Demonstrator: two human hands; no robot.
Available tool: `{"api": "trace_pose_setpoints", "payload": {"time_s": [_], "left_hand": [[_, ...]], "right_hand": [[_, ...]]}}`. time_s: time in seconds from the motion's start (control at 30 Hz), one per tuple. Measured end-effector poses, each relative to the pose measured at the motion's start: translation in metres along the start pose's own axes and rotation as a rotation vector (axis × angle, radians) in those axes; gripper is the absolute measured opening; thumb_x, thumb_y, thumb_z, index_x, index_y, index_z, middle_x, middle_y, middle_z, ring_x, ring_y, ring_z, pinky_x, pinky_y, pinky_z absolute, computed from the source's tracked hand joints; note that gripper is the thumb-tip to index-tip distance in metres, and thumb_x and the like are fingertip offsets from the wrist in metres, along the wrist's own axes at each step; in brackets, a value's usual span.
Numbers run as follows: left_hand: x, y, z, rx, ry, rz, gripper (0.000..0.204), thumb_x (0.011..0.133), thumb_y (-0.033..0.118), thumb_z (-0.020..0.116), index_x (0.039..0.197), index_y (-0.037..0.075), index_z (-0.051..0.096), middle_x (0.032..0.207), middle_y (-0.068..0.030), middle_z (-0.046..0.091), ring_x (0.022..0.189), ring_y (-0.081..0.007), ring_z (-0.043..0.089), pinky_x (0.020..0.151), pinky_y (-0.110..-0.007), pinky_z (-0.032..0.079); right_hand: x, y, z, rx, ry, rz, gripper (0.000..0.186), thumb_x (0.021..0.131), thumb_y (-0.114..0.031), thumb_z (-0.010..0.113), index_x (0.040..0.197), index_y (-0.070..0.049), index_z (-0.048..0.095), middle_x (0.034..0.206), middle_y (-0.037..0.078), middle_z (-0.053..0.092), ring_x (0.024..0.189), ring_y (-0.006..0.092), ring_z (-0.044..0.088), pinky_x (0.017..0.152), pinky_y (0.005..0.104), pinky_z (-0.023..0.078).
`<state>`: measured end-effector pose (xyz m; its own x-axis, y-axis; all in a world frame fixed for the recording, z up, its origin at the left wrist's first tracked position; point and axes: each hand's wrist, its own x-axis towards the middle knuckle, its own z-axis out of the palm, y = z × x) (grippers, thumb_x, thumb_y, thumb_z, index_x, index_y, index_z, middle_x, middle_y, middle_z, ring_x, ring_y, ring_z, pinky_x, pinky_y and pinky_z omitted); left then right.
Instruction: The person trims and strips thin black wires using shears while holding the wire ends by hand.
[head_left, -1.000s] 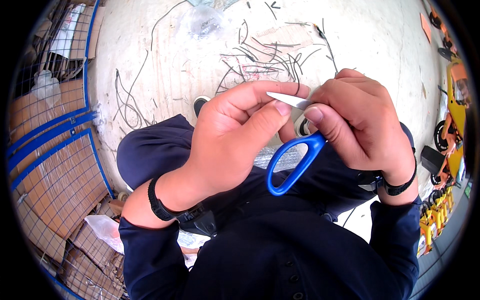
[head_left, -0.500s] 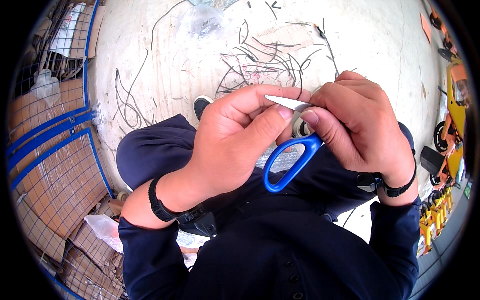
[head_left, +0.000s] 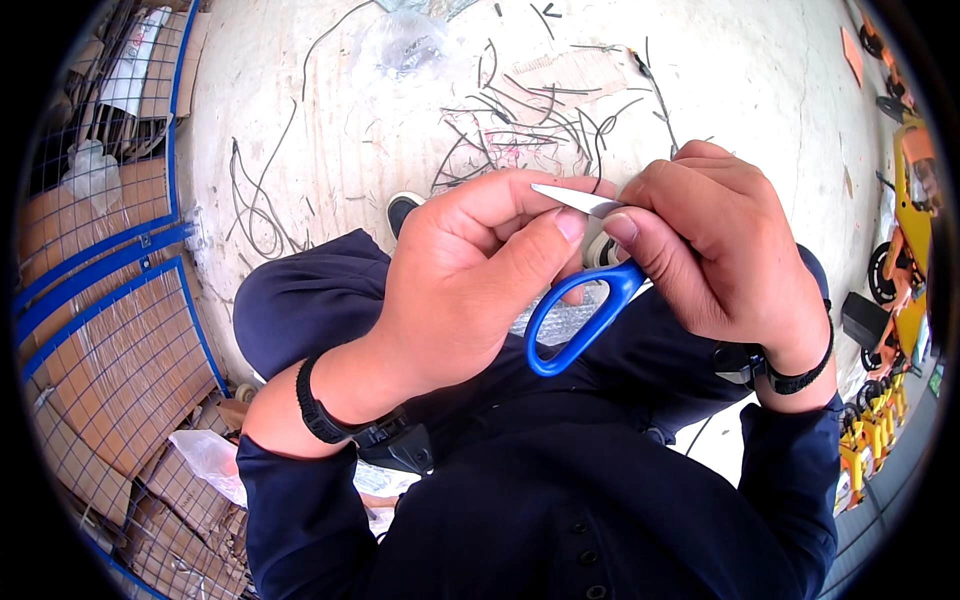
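Note:
Blue-handled scissors are held in my right hand, whose curled fingers and thumb are round their upper part; their silver blade points left over my left thumb and index finger. My left hand is pinched at the blade tip, with a thin black cord running up from its index fingertip; what lies between the fingers is partly hidden. Both hands are over my dark-trousered lap, and a shoe shows beyond my left hand.
Cut black cords and a cardboard scrap litter the pale floor, near a clear plastic bag. A blue wire cage holding cardboard stands on the left. Yellow and orange wheeled items line the right.
The scissors have tilted slightly, their blue loop shifting a little left and up. My hands have moved only slightly, keeping their grips.

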<state>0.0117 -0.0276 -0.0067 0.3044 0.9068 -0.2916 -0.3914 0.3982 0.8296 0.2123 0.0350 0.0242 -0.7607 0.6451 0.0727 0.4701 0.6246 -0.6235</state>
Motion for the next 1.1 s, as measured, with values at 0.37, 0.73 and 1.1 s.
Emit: {"api": "trace_pose_setpoints", "payload": {"time_s": [0.37,0.73,1.1], "left_hand": [[0.0,0.002,-0.005,0.019,-0.007,0.034,0.023,0.096,0.007,0.053,0.112,-0.007,0.06,0.083,-0.0067,0.064,0.074,-0.0064,0.06,0.066,-0.02,0.051],[0.002,0.004,-0.003,-0.005,0.018,0.054,0.026,0.096,0.006,0.049,0.116,-0.007,0.059,0.079,-0.008,0.067,0.075,-0.01,0.063,0.071,-0.023,0.05],[-0.001,0.0,0.0,0.01,0.01,0.056,0.026,0.094,0.004,0.051,0.116,-0.005,0.06,0.075,-0.0044,0.064,0.07,-0.0054,0.059,0.062,-0.018,0.046]], "right_hand": [[0.0,0.0,-0.004,-0.019,0.018,0.018,0.015,0.088,-0.012,0.062,0.078,-0.001,0.06,0.064,0.007,0.058,0.057,0.0237,0.052,0.056,0.0324,0.041],[-0.002,0.002,-0.002,0.054,0.04,-0.016,0.013,0.086,-0.012,0.061,0.079,0.0,0.061,0.067,0.009,0.059,0.059,0.0263,0.055,0.057,0.0337,0.042],[-0.001,0.0,0.001,0.021,0.022,-0.032,0.012,0.086,-0.011,0.062,0.079,-0.001,0.062,0.067,0.009,0.059,0.058,0.0259,0.054,0.057,0.0333,0.042]]}}
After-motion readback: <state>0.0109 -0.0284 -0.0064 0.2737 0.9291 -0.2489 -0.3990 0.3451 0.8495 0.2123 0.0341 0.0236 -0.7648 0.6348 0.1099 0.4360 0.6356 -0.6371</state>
